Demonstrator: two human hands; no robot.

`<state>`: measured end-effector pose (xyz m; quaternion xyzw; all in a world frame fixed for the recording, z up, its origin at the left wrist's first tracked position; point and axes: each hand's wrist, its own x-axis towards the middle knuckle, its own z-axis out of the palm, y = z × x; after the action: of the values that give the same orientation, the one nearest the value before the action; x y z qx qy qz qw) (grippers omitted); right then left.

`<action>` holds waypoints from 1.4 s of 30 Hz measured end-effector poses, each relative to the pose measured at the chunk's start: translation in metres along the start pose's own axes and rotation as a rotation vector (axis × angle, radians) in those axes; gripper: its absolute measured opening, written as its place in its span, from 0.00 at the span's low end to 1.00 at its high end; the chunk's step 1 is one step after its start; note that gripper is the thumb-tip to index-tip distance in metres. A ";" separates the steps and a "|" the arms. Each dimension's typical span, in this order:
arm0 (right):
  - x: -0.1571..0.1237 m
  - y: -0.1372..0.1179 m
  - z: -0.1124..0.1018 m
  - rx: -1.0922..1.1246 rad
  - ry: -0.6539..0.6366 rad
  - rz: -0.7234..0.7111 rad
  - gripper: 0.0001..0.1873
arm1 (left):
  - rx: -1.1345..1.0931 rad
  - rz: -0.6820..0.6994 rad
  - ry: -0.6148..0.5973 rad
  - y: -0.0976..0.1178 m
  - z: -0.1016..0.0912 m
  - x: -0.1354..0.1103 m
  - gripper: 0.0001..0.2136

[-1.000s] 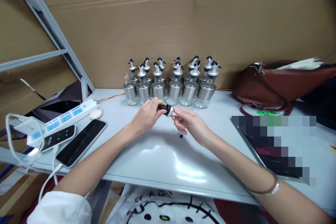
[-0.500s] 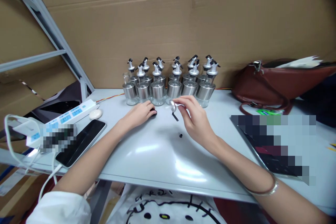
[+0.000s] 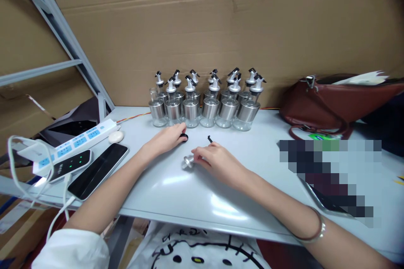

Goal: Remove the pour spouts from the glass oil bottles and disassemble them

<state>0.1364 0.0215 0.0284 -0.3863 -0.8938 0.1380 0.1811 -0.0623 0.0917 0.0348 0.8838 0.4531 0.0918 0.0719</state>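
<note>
My right hand [image 3: 222, 164] is closed on a silver pour spout [image 3: 188, 161], its flanged end pointing left, low over the table. Just beyond that hand lies a small black lever [image 3: 210, 138]. My left hand [image 3: 170, 135] rests on the table with curled fingers around a small dark round piece [image 3: 184, 137]; its exact kind is not clear. Behind both hands stand several glass bottles [image 3: 191, 111] with steel sleeves, in two rows. Most carry silver spouts with black levers, while the front left bottle [image 3: 157, 111] has a bare neck.
On the left lie a power strip [image 3: 104, 129], a white round case [image 3: 116, 136], a phone [image 3: 97, 172] and a lit device [image 3: 72, 164] with white cables. A brown bag [image 3: 341, 105] and a partly blurred flat dark object [image 3: 322, 195] are on the right. Cardboard [image 3: 189, 29] stands behind.
My right hand has come nearer and left with the spout, turning it. The black lever now lies beyond the hand, and the small black bit on the table is hidden. My left hand barely moved.
</note>
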 end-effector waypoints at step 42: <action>-0.005 -0.003 -0.015 -0.013 0.314 -0.252 0.11 | -0.713 0.024 1.211 -0.011 -0.035 0.063 0.20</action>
<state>0.1437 0.0173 0.0421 -0.2892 -0.8969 0.0465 0.3314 -0.0428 0.1507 0.0726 0.6047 0.3461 0.7115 0.0912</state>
